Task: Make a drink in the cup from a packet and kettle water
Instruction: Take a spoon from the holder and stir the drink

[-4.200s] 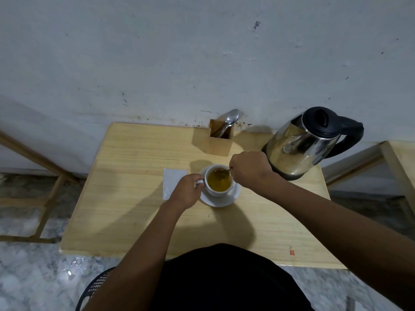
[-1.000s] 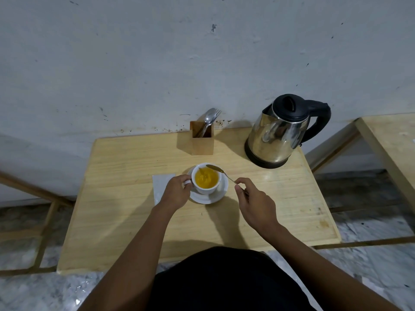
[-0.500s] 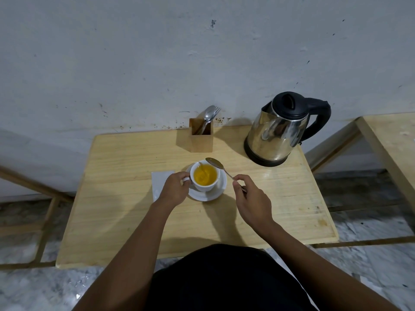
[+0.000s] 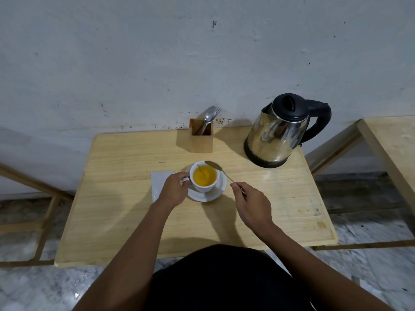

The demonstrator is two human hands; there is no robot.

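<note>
A white cup (image 4: 203,187) holding orange-yellow liquid stands on a white saucer (image 4: 219,191) in the middle of the wooden table (image 4: 125,221). My left hand (image 4: 174,190) grips the cup's handle from the left. My right hand (image 4: 250,204) pinches the handle end of a metal spoon (image 4: 216,167); its bowl hovers just above the cup's far right rim, out of the liquid. A white packet (image 4: 158,184) lies flat on the table left of the cup, partly under my left hand. The steel kettle (image 4: 278,133) with its black lid and handle stands at the back right.
A wooden cutlery holder (image 4: 200,141) with a spoon and fork stands at the back, against the wall. A second wooden table (image 4: 395,144) is off to the right. The floor around is marble tile.
My right hand has lifted the spoon out of the drink and drawn back toward me and to the right. The left hand stays on the cup handle.
</note>
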